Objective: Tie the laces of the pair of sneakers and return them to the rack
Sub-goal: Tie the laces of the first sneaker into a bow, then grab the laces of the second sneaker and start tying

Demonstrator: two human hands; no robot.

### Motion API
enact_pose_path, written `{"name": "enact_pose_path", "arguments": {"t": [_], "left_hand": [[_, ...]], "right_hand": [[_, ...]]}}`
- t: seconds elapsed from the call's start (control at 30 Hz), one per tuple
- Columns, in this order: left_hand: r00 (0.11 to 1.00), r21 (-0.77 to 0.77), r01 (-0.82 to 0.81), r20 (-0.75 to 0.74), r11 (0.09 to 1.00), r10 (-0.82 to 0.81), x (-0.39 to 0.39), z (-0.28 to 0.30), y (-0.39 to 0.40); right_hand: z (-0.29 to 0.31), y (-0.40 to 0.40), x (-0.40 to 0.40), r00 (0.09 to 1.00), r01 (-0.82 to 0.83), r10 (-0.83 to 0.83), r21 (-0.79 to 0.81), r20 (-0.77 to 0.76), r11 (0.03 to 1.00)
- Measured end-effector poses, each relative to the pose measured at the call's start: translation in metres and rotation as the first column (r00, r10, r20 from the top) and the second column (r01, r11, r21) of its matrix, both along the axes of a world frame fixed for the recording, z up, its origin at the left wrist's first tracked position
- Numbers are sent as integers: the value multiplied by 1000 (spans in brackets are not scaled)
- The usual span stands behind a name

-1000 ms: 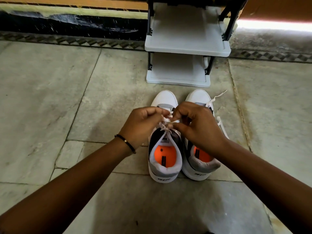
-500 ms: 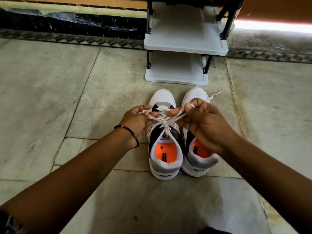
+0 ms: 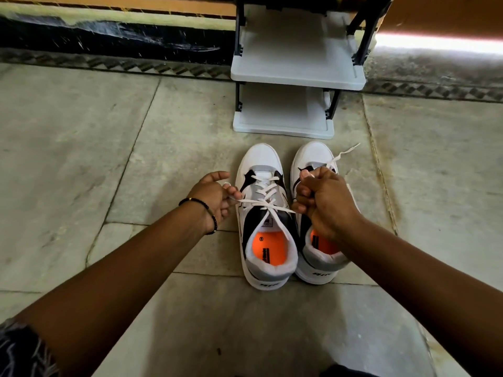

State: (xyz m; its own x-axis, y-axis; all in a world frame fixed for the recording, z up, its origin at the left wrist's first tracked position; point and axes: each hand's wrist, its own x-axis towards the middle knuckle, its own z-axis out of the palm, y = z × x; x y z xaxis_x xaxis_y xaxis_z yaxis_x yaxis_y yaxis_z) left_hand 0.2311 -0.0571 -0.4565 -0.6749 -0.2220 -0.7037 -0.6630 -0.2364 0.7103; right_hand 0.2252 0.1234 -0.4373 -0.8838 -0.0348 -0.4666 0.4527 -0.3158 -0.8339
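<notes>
On a grey stone floor [image 3: 81,159], a small grey shoe rack [image 3: 296,74] with black posts stands against the far wall; both of its visible shelves hold nothing. Just in front of the rack, a pair of white, grey and black sneakers sits side by side, toes pointing toward the rack, each with a bright orange insole showing inside its opening. A person's two bare arms reach in from the bottom of the view. The left sneaker [image 3: 265,213] has its white lace [image 3: 262,204] crossed at the top eyelets and stretched sideways into a taut line across the tongue. The left hand [image 3: 213,198], wearing a thin dark beaded bracelet [image 3: 209,216] at the wrist, is just to the left of this shoe and pinches one end of the lace between thumb and fingertips. The right hand [image 3: 322,198] is clenched in a fist around the other end and hovers above the right sneaker [image 3: 317,159], hiding most of its middle. A loose white lace end [image 3: 345,153] of the right sneaker trails out past that shoe's toe onto the floor. Dark patterned fabric shows at the lower left corner.
</notes>
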Motion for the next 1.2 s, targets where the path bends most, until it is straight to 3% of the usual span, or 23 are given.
{"name": "enact_pose_path", "arguments": {"t": [0.13, 0.23, 0.3, 0.37, 0.43, 0.53, 0.6, 0.63, 0.7, 0.83, 0.93, 1.03, 1.07, 1.13, 1.17, 1.2], "left_hand": [[1000, 8, 19, -2, 1000, -19, 2, -1, 1], [995, -36, 32, -93, 999, -35, 3, 2, 1], [984, -130, 90, -142, 987, -108, 5, 4, -1], [959, -304, 193, -140, 933, -245, 12, 4, -3], [863, -558, 321, -162, 766, -479, 24, 7, 0], [524, -867, 364, -112, 341, -844, 40, 7, 14], [372, -940, 329, 39, 92, -928, 43, -1, 21], [351, -944, 330, 100, 23, -931, 44, -5, 24], [387, -936, 353, 166, -21, -907, 47, -10, 26], [411, -933, 351, 228, -77, -883, 48, -13, 23], [369, -911, 389, 289, -136, -883, 48, -9, 22], [320, -886, 410, 362, -217, -875, 45, 2, 25], [335, -896, 404, 332, -184, -882, 44, 8, 28], [391, -916, 402, 159, 13, -907, 41, 21, 42], [408, -903, 415, 80, 106, -909, 39, 26, 50], [408, -883, 448, 65, 138, -911, 36, 30, 57]], "right_hand": [[-4, -1, 0, 1000, 3, -3, 28, -1, 1000], [0, 2, 0, 986, -134, 152, 207, -74, 969], [7, 8, 1, 930, -237, 340, 480, -139, 845], [15, 17, 3, 861, -257, 498, 760, -100, 597], [25, 27, 2, 838, -230, 546, 910, 5, 345], [37, 45, 1, 803, -277, 545, 961, 241, -18], [37, 51, 4, 740, -396, 520, 901, 427, -176], [34, 51, 9, 701, -459, 518, 866, 491, -200], [24, 48, 22, 661, -516, 520, 831, 541, -209], [11, 43, 43, 711, -433, 520, 877, 473, -206], [10, 45, 48, 734, -409, 541, 903, 410, -131], [13, 50, 54, 794, -387, 522, 921, 311, 41], [13, 52, 55, 821, -387, 496, 914, 284, 117], [11, 61, 59, 865, -386, 431, 891, 258, 241], [9, 64, 60, 873, -389, 412, 882, 262, 264], [7, 67, 59, 870, -401, 409, 878, 275, 261]]}}
